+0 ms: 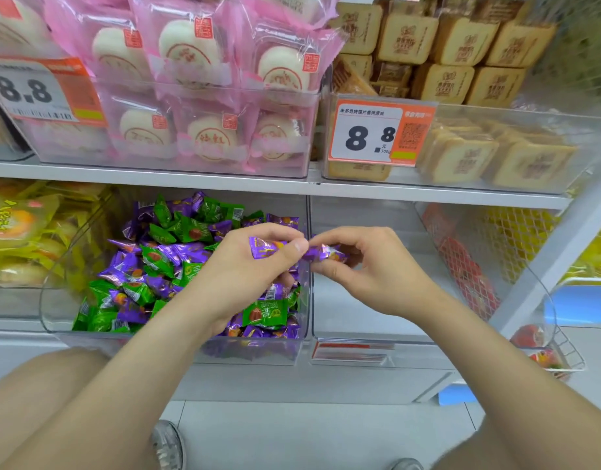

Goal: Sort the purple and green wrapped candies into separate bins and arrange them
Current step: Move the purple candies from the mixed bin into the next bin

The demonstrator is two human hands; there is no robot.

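Observation:
A clear bin (pixel 54 300) on the lower shelf holds a mixed heap of purple candies (pixel 129 269) and green candies (pixel 265 312). Over its right side my left hand (pixel 251 269) pinches a purple wrapped candy (pixel 263 247) between thumb and fingers. My right hand (pixel 370 266) is just across the divider and grips another purple candy (pixel 321 253). The two hands nearly touch at the fingertips. To the right stands a second clear bin (pixel 377 334), whose floor shows no candies.
The upper shelf carries a bin of pink-wrapped white cakes (pixel 204 79) and a bin of brown square biscuits (pixel 461 62), with orange price tags (pixel 370 134). Yellow packets (pixel 17 232) lie left, a wire basket with red packs (pixel 468 266) right. My knees and shoes are below.

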